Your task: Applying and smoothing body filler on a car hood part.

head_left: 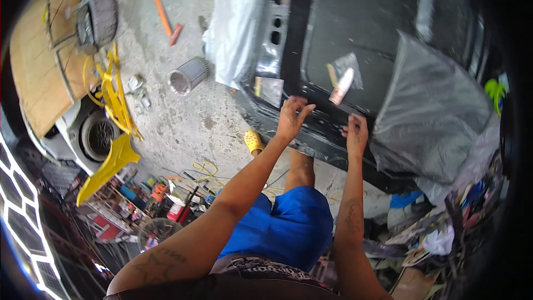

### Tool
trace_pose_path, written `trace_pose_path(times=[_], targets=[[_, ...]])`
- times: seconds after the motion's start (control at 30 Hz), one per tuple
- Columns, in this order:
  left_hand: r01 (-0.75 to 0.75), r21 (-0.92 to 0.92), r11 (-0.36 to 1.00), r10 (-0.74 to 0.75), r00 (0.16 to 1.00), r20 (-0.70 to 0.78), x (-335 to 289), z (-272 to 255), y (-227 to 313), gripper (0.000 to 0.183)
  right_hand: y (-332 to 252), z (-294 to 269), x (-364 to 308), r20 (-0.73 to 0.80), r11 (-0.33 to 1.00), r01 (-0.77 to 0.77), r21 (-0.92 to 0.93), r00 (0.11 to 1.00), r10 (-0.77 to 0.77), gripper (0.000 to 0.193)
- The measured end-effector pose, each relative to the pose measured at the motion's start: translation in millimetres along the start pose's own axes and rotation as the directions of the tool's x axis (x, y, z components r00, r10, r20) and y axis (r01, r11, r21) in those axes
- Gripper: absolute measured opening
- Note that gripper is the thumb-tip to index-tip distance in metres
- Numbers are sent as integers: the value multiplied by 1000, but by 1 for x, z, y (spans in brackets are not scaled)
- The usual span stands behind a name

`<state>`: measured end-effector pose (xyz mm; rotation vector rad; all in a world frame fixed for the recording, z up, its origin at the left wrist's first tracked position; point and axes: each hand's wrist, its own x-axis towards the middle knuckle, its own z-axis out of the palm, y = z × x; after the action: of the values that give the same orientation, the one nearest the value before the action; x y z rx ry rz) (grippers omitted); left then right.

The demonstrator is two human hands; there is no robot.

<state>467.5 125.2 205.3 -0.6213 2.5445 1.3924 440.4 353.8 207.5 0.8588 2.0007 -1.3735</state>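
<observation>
My left hand [294, 118] is over the near edge of a black vehicle panel [316, 115], its thumb and fingers apart with nothing seen between them; the fingertips are a little blurred. My right hand [356, 132] is farther right over the same edge, its fingers bent together. Whatever they hold, if anything, is too small to make out. Between and beyond the hands lies a slim white pointed object [344, 84] with a reddish end, partly over a clear plastic packet [352, 66]. Another small clear packet [270, 91] rests on the panel just left of my left hand.
Grey mesh fabric [433, 116] covers the panel's right side, and pale plastic sheeting [236, 33] drapes its left. A metal can [189, 75] lies on the concrete floor. Yellow parts [111, 158] and a tyre [99, 19] are at left; tools and cables [183, 194] clutter the lower left.
</observation>
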Motion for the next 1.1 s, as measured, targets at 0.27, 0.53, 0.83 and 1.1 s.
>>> trace_pose_path(times=[0.27,0.53,0.83,1.1], targets=[[377,188,907,-385,923,6,-107,-234,-198,17,-41,99,-79,382,981,16,-194,922,60,35],[504,71,861,-508,858,73,-63,-369,-315,22,-117,176,-106,297,902,240,-358,945,-134,50],[390,-219,894,-337,910,243,75,-388,-370,37,-36,319,-181,249,962,-72,-264,958,140,43],[198,-287,937,-126,960,250,104,-391,-372,32,36,325,-151,-93,829,107,-550,978,-188,61]])
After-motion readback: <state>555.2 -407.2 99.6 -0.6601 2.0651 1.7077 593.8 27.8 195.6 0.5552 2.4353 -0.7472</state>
